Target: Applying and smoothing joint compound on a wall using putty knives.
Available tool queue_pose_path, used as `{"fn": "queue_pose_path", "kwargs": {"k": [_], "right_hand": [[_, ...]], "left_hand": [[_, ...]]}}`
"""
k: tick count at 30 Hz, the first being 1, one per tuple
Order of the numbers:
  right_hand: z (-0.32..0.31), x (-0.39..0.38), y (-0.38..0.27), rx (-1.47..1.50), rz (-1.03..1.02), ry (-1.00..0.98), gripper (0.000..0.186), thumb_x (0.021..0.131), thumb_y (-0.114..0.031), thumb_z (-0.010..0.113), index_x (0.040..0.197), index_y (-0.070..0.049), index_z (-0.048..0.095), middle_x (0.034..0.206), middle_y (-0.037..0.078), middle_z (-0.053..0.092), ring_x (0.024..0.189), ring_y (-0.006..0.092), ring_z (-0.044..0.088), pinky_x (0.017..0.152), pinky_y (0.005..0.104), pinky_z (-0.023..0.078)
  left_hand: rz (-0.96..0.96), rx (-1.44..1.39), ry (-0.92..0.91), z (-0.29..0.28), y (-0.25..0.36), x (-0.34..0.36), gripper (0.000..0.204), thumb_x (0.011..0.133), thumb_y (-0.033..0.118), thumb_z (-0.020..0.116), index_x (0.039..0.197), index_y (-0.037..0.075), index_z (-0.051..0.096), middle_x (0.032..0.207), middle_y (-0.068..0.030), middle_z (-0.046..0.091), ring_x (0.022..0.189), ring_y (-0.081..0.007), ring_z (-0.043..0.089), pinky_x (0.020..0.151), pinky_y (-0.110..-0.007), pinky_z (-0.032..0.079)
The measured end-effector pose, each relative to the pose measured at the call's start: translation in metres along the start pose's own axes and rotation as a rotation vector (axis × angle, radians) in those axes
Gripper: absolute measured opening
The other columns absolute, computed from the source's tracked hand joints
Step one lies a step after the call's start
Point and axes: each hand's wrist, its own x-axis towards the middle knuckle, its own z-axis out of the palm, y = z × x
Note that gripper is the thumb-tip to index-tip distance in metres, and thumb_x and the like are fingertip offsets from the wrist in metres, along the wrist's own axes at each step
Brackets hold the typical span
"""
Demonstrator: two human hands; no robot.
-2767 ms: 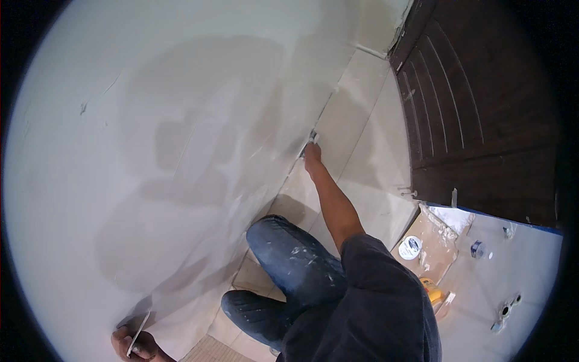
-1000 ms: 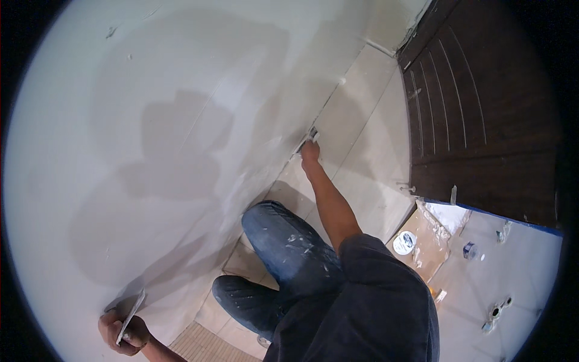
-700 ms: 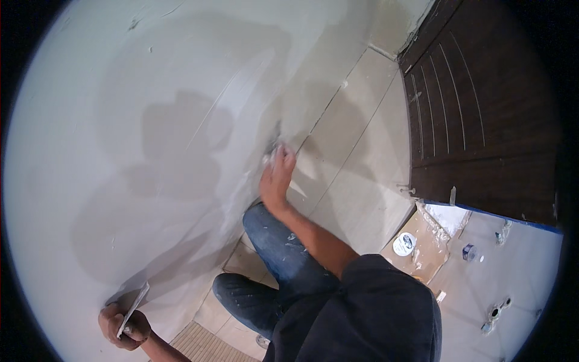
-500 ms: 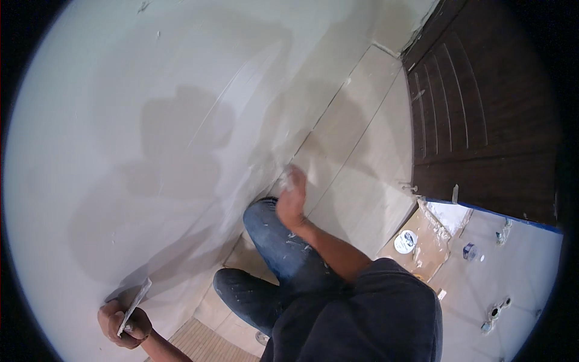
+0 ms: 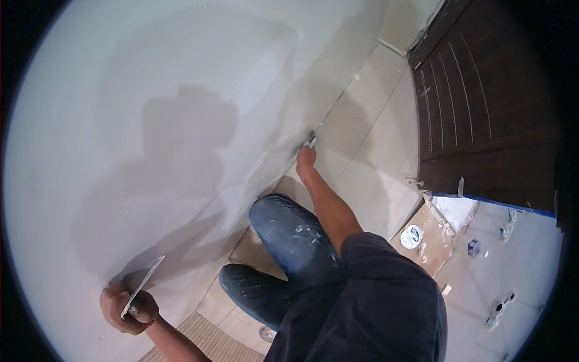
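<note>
At the lower left, my left hand (image 5: 129, 308) is closed round a flat, white-smeared putty knife (image 5: 145, 285), seen nearly edge-on, close to the pale wall (image 5: 78, 151). Farther off, near the middle, my right hand (image 5: 306, 158) reaches out with the arm almost straight. Its fingers are closed on a small scraper (image 5: 310, 140) with a dark part and white paste on it. The scraper is at the line where the wall meets the beige tiles (image 5: 350, 139); whether its edge touches is too small to tell.
A dark brown grooved door (image 5: 488, 114) with blue tape (image 5: 512, 207) along its edge stands at the right. Beyond my right side lie a paste-spattered board (image 5: 431, 256), a round white lid (image 5: 412, 236) and a small tub (image 5: 474, 248). My jeans-clad knees (image 5: 283, 220) are near the wall.
My right hand has moved away from my knee, forward along the wall's lower edge, and the arm has straightened. My left hand holds its putty knife in nearly the same place.
</note>
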Motion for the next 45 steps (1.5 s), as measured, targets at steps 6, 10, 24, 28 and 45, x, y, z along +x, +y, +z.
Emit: {"fn": "queue_pose_path", "kwargs": {"k": [6, 10, 24, 28, 45], "right_hand": [[0.022, -0.172, -0.042, -0.359, -0.757, 0.008, 0.051, 0.096, -0.012, 0.051, 0.142, 0.007, 0.042, 0.133, 0.027, 0.044, 0.124, 0.0411, 0.044, 0.109, 0.0454, 0.032], [-0.016, -0.257, -0.052, -0.390, -0.948, -0.182, 0.047, 0.098, -0.008, 0.049, 0.142, 0.008, 0.041, 0.131, 0.027, 0.048, 0.122, 0.0425, 0.046, 0.111, 0.0445, 0.032], [-0.018, 0.050, 0.108, 0.200, -0.040, -0.060, 0.030, 0.095, -0.022, 0.049, 0.120, -0.009, 0.059, 0.088, 0.008, 0.061, 0.076, 0.0181, 0.058, 0.053, 0.0343, 0.045], [0.013, 0.019, 0.082, 0.056, 0.106, 0.046, 0.032, 0.094, -0.021, 0.050, 0.117, -0.003, 0.063, 0.093, 0.010, 0.063, 0.077, 0.0226, 0.060, 0.058, 0.0372, 0.048], [-0.063, -0.183, -0.017, -0.367, -0.880, -0.066, 0.042, 0.097, -0.010, 0.047, 0.137, 0.002, 0.050, 0.125, 0.020, 0.058, 0.117, 0.0343, 0.054, 0.105, 0.0415, 0.039]], "left_hand": [[-0.131, 0.009, -0.032, -0.005, 0.006, 0.007, 0.031, 0.090, 0.028, 0.049, 0.072, 0.003, 0.053, 0.066, -0.0156, 0.060, 0.054, -0.0281, 0.057, 0.049, -0.035, 0.045], [-0.017, 0.007, 0.065, 0.003, 0.006, 0.011, 0.028, 0.091, 0.023, 0.043, 0.071, 0.005, 0.048, 0.057, -0.0140, 0.055, 0.045, -0.0241, 0.047, 0.042, -0.033, 0.033], [-0.035, -0.015, 0.048, 0.007, 0.011, 0.015, 0.021, 0.091, 0.018, 0.044, 0.079, 0.002, 0.050, 0.058, -0.0137, 0.054, 0.045, -0.0253, 0.048, 0.041, -0.032, 0.034], [0.028, -0.024, 0.031, 0.007, 0.008, 0.017, 0.019, 0.094, 0.018, 0.044, 0.090, 0.001, 0.051, 0.059, -0.0139, 0.054, 0.044, -0.0242, 0.047, 0.041, -0.032, 0.033], [-0.017, -0.114, 0.015, -0.005, -0.001, -0.004, 0.028, 0.093, 0.025, 0.046, 0.090, -0.001, 0.056, 0.062, -0.0142, 0.057, 0.052, -0.0297, 0.057, 0.046, -0.037, 0.045]]}}
